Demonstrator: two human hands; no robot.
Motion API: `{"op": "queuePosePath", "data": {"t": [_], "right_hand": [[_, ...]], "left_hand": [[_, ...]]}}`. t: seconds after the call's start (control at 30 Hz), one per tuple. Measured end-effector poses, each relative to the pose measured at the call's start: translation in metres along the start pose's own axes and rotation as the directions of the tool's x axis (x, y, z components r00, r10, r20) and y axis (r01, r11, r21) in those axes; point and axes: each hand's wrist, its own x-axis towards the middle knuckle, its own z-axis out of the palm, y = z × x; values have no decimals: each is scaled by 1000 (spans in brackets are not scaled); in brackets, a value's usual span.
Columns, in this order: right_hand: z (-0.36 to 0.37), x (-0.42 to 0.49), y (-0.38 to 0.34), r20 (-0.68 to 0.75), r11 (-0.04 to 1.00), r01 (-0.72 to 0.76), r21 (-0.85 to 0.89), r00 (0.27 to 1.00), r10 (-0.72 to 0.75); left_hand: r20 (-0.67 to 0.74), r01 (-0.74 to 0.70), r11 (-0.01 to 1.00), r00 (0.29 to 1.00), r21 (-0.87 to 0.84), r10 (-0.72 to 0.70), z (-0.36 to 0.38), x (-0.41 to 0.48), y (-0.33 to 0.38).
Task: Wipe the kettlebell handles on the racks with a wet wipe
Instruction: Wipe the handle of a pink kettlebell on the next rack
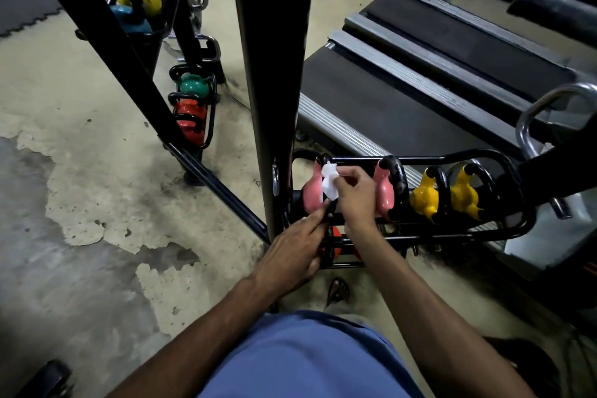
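currently right hand (pixel 355 194) pinches the wet wipe (pixel 329 182) around the black handle (pixel 324 159) of the pink kettlebell (pixel 310 195) on the rack (pixel 420 158) at centre-low frame, left hand (pixel 290 255) gripping nothing, near-straight fingers pressed on the handle's lower end, likely to stop it rocking.

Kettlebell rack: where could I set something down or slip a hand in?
Free: rack's right end past the last yellow kettlebell; concrete floor left of the black post. Crowded: between the pink kettlebells, filled by the right hand.
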Motion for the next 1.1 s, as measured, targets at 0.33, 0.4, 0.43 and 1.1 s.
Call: {"op": "queuePosePath", "data": {"t": [0.33, 0.4, 0.43, 1.1], "right_hand": [[-1, 18, -15, 757, -35, 815, -579, 521, -395], [-6, 12, -13, 711, 47, 797, -603, 563, -420], [-9, 7, -10, 657, 132, 775, -618, 602, -455], [-15, -13, 4, 69, 956, 187, -226, 982, -176]], "left_hand": [[-2, -90, 992, 996, 88, 90, -4, -3, 4], [-22, -102, 993, 994, 65, 104, -5, -3, 6], [-25, -103, 993, 994, 55, 105, -6, -3, 6], [-12, -104, 994, 995, 19, 104, 7, -3, -8]]}}
